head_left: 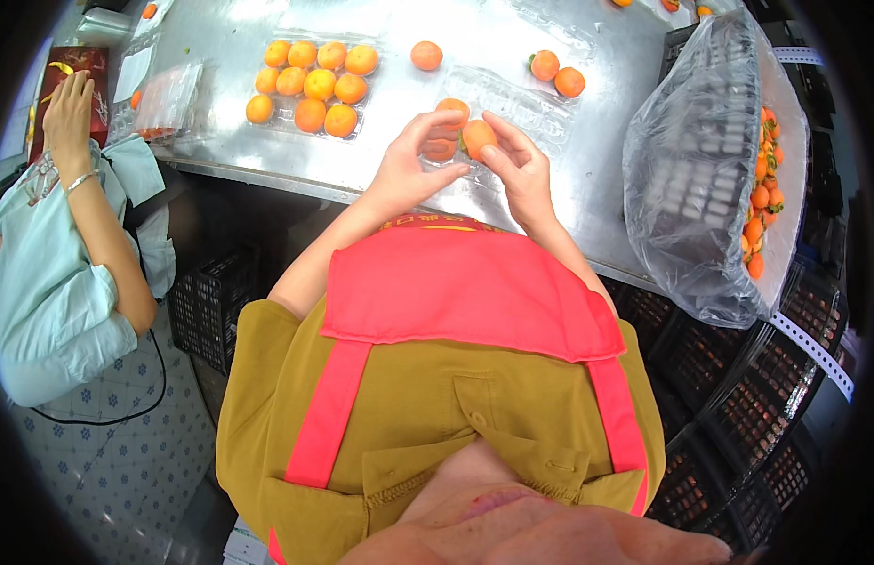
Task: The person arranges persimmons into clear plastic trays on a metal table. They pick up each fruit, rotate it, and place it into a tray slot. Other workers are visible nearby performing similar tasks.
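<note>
My right hand (525,169) holds an orange persimmon (479,139) between thumb and fingers, above a clear plastic tray (511,106). Just left of it, my left hand (415,159) is cupped with thumb and fingers apart, gripping nothing. Beyond its fingertips lies a persimmon (451,107). Another persimmon (439,149) shows between its thumb and fingers, partly hidden. Farther back on the metal table (387,141) rests a single persimmon (427,55). Two more, one a persimmon (545,65) with green leaves, sit together at the right.
Several persimmons (319,85) in rows fill a clear tray at the left. At the right, a plastic-lined crate (691,169) holds many persimmons. Black crates (747,395) stand below it. A co-worker's arm (91,212) reaches over the table's left end, near stacked clear packaging (170,99).
</note>
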Demonstrator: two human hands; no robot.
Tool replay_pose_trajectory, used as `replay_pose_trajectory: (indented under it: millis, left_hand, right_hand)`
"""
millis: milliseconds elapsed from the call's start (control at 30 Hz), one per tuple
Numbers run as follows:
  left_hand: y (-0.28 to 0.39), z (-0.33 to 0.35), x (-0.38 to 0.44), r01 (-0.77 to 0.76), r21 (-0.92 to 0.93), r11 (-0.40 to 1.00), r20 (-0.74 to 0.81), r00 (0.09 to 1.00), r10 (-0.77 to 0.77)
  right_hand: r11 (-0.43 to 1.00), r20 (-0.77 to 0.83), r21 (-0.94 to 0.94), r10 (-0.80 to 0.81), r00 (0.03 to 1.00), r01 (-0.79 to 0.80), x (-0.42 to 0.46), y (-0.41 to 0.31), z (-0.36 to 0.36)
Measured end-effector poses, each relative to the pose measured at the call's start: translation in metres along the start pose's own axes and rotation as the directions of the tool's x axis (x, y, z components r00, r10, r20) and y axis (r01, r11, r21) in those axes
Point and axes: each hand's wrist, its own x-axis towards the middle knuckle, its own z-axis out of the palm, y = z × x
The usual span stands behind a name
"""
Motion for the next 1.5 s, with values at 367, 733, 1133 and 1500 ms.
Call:
replay_pose_trajectory:
  millis: [367, 733, 1133, 1500]
  left_hand:
    - [0.013, 0.005, 0.007, 0.002, -0.040, 0.999, 0.000, 1.000, -0.002]
    - [0.005, -0.005, 0.011, 0.220, -0.484, 0.847, 0.111, 0.976, -0.190]
    - [0.013, -0.003, 0.009, 0.350, -0.631, 0.692, 0.265, 0.936, -0.232]
    - [-0.003, -0.013, 0.012, 0.347, -0.764, 0.543, 0.274, 0.938, -0.215]
  right_hand:
    - [0.990, -0.005, 0.144, 0.005, 1.000, -0.004, -0.001, -0.003, 0.009]
    - [1.000, -0.094, -0.021, 0.019, 0.995, -0.021, 0.007, -0.007, -0.008]
    - [0.550, 0.333, -0.625, -0.454, 0.826, 0.554, 0.007, -0.019, 0.017]
    - [0.557, 0.242, -0.616, -0.539, 0.806, 0.557, -0.005, -0.023, 0.002]
